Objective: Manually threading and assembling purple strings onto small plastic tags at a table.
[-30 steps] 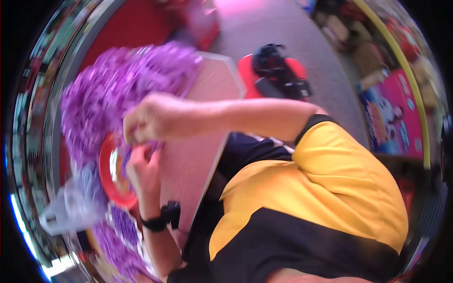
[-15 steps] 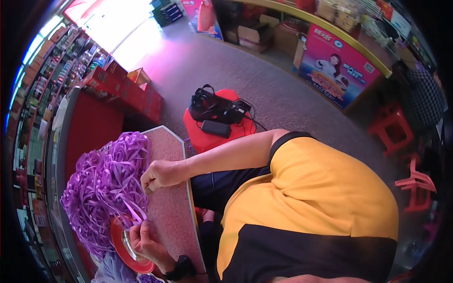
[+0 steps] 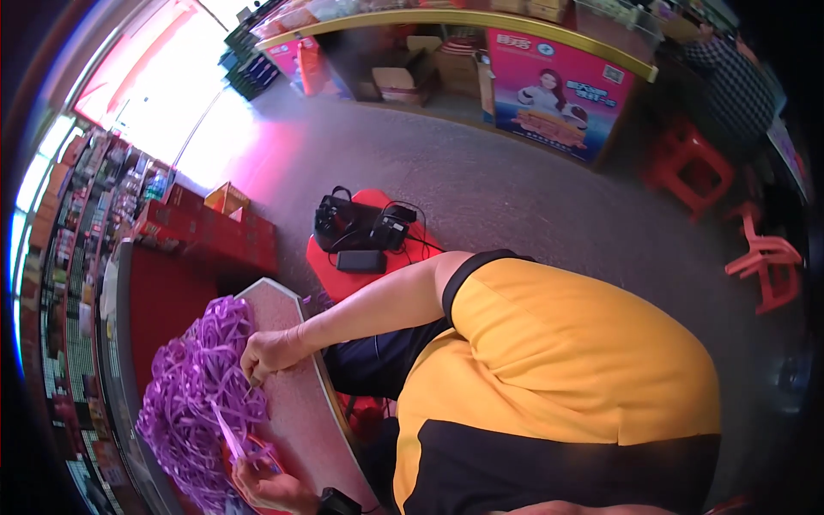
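Observation:
A large tangled heap of shiny purple ribbon [image 3: 193, 390] lies on the left part of the pinkish speckled tabletop [image 3: 296, 412]. My left hand [image 3: 275, 491], with a dark watch [image 3: 339, 502] at its wrist, is closed at the heap's near edge. Its fingers pinch a taut, paler ribbon strand [image 3: 225, 427] coming out of the heap. Beside it shows part of an orange-red rim [image 3: 276, 463], mostly covered by the hand and ribbon. My right hand [image 3: 273, 352] is closed against the heap's right side; what its curled fingers hold is hidden.
A red stool [image 3: 369, 206] beyond the table holds a black headset-like device [image 3: 335, 221], a black box [image 3: 360, 261] and cables. Red cartons [image 3: 210, 232] and stocked shelves are at left. A counter [image 3: 549, 94] stands far back; red stools [image 3: 691, 172] and a person [image 3: 734, 90] are at right.
The whole view has shifted. My left hand has drawn a ribbon strand out toward the near side, and the orange-red rim is now more covered. My right hand stays closed by the heap.

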`<action>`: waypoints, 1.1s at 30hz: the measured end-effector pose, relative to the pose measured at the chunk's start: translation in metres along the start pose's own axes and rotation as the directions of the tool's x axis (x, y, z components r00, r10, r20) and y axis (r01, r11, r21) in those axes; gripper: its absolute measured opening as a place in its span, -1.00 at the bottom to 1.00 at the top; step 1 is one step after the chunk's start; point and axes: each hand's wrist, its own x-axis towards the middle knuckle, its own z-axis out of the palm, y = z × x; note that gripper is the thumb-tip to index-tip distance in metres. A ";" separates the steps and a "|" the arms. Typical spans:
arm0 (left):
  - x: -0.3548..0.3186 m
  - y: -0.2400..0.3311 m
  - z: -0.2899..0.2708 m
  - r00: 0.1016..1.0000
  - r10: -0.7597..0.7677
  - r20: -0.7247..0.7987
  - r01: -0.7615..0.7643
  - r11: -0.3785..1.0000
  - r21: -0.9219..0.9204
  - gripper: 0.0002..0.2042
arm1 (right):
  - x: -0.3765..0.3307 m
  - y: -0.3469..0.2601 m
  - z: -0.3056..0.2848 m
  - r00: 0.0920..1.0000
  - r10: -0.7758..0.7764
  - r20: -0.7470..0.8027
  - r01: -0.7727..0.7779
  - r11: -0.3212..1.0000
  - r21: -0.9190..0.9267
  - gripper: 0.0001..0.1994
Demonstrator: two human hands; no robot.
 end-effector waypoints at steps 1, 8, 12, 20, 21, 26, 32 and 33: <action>0.007 -0.007 -0.009 1.000 -0.007 -0.017 0.007 1.000 0.017 -0.81 | 0.005 0.004 0.002 1.000 -0.001 0.024 0.001 1.000 0.008 -0.87; -0.014 0.021 -0.034 0.970 -0.236 -0.056 0.203 0.915 -0.349 -0.81 | -0.001 0.012 -0.009 0.867 -0.496 0.055 0.491 0.827 -0.273 -0.80; -0.024 0.050 -0.043 0.861 -0.500 -0.091 0.421 0.802 -0.423 -0.86 | -0.010 -0.020 -0.006 0.993 -0.108 0.043 0.113 0.983 -0.147 -0.84; -0.044 0.042 -0.065 0.843 -0.537 0.013 0.473 0.730 -0.493 -0.92 | 0.031 -0.057 0.077 0.911 -0.070 0.406 -0.007 0.983 0.185 -0.78; -0.044 0.040 -0.065 0.841 -0.541 -0.004 0.468 0.731 -0.496 -0.92 | 0.036 -0.059 0.089 0.904 -0.070 0.423 -0.010 0.983 0.184 -0.78; -0.043 0.038 -0.070 0.797 -0.598 0.081 0.531 0.631 -0.565 -0.93 | 0.069 -0.043 0.132 0.739 -0.167 0.653 0.234 0.972 -0.016 -0.85; -0.041 0.034 -0.073 0.771 -0.609 0.186 0.583 0.557 -0.592 -0.95 | 0.113 -0.024 0.129 0.804 -0.068 0.590 0.061 0.998 0.031 -0.90; -0.041 0.033 -0.074 0.763 -0.618 0.190 0.597 0.561 -0.574 -0.94 | 0.110 -0.029 0.125 0.802 -0.065 0.594 0.059 0.998 0.028 -0.90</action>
